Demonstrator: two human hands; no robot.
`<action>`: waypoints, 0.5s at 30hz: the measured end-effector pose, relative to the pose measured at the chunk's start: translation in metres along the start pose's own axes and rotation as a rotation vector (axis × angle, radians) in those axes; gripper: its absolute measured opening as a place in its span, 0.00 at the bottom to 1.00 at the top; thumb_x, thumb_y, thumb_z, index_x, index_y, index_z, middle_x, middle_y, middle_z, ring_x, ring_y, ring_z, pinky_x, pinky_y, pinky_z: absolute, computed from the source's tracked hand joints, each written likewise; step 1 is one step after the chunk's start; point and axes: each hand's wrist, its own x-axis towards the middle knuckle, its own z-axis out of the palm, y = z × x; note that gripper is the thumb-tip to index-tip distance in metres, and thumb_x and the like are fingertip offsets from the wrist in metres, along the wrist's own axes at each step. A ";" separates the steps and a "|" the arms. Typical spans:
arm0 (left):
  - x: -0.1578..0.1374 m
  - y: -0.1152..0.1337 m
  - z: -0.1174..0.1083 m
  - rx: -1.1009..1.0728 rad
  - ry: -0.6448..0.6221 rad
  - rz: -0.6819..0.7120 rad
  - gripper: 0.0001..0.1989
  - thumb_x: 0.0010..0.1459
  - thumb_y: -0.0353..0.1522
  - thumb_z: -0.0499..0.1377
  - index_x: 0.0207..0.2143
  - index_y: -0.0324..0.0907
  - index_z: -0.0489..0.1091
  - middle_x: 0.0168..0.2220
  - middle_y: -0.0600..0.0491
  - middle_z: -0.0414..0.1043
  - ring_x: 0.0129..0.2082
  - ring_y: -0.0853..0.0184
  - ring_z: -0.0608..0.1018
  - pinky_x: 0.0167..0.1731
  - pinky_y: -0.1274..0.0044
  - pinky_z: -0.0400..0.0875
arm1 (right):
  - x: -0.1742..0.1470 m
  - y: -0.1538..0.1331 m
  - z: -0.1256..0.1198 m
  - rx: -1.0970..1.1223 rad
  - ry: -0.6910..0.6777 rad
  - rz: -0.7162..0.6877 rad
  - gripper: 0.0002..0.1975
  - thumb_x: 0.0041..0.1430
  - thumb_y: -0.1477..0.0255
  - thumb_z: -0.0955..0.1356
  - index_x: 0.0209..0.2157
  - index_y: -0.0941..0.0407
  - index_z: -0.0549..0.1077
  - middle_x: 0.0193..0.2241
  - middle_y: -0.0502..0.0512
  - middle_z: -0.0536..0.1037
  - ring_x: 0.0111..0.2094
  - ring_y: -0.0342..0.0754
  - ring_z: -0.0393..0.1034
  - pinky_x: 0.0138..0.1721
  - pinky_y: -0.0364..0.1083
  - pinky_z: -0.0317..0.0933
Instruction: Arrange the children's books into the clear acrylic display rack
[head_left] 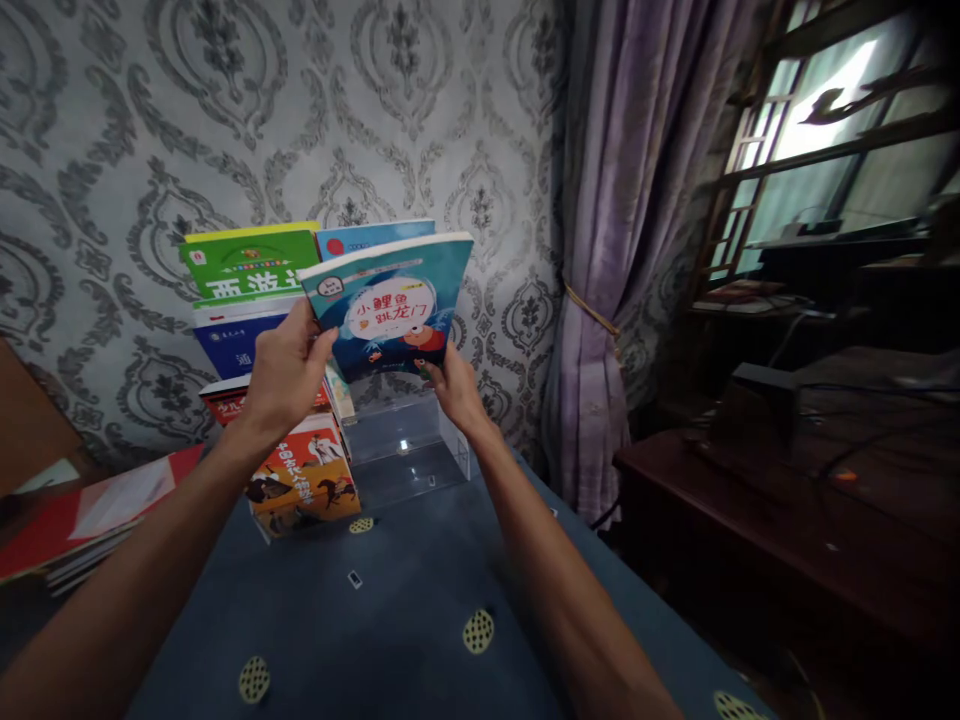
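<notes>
Between my two hands is a teal picture book, its cover facing me and tilted a little. My left hand grips its left edge, and my right hand pinches its lower right corner. Below it stands a clear tiered book rack. The rack's left side carries a green book, a dark blue book and an orange book with horses in front. Behind the held book, a light blue book shows its top edge.
A dark blue tablecloth with yellow patterned spots covers the table. At the left lies a stack with a red folder. Patterned wallpaper rises behind, beside a tied purple curtain. A dark red wooden desk stands at right.
</notes>
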 end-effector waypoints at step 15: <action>0.018 -0.006 -0.001 -0.094 0.017 -0.040 0.09 0.57 0.33 0.58 0.42 0.45 0.71 0.32 0.55 0.78 0.30 0.64 0.81 0.30 0.74 0.81 | 0.029 0.005 -0.017 -0.122 -0.087 -0.050 0.23 0.63 0.69 0.66 0.59 0.52 0.68 0.42 0.57 0.82 0.43 0.59 0.77 0.47 0.56 0.70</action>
